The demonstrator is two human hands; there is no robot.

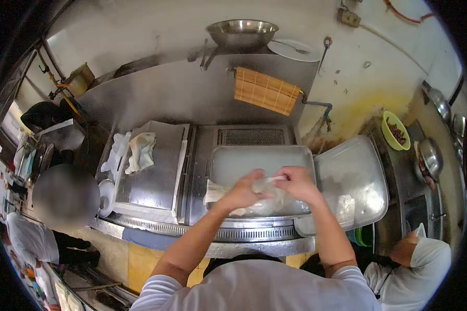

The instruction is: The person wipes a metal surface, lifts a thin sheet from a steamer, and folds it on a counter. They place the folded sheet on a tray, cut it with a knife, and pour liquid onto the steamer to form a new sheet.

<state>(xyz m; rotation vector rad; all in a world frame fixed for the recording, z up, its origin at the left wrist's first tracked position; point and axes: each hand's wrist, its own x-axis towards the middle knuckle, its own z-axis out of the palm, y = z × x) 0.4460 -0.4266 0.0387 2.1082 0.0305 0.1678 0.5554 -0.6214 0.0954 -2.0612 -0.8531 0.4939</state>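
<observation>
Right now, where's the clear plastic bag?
In the head view's centre, the plastic bag is gripped by the left hand and right hand over the steel tray, left of the clear lid.

Can't really tell what's in the clear plastic bag (pixel 267 206), it's just hazy. The fingers of the left hand (pixel 242 192) and right hand (pixel 297 184) are mostly buried in its bunched-up top. Whatever's in the green bowl (pixel 396 130) is too small to name, and the dark fisheye rim cuts off the co-worker (pixel 415 264) at bottom right.
</observation>
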